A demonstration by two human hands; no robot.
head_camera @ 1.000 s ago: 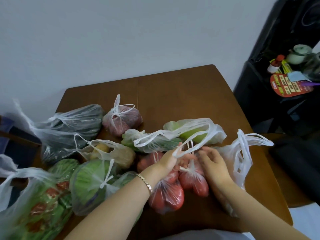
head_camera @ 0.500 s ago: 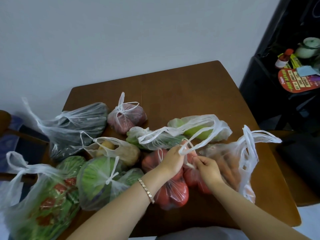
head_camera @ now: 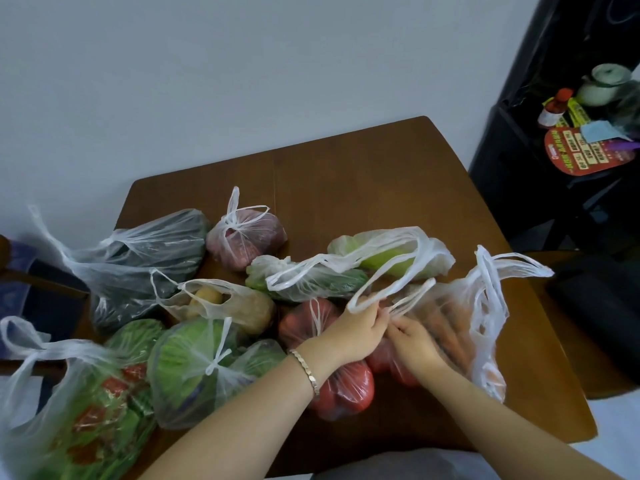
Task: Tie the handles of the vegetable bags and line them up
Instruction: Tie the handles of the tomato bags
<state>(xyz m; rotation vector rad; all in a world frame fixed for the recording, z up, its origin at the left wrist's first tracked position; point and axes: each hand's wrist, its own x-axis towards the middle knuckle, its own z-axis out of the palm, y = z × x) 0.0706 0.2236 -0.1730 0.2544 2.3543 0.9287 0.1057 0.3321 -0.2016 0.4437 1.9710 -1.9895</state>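
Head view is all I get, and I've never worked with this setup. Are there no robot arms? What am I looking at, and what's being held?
There is no machine here. A person works with bare hands, and the single camera sits on their head, looking forward and down. The left hand grips a white handle loop running from the pale green vegetable bag. The right hand pinches a thinner handle strand; whose bag that is, I cannot tell. Under the hands lies a tomato bag, with a carrot bag to its right. The brown table also holds an open potato bag and a tied cabbage bag.
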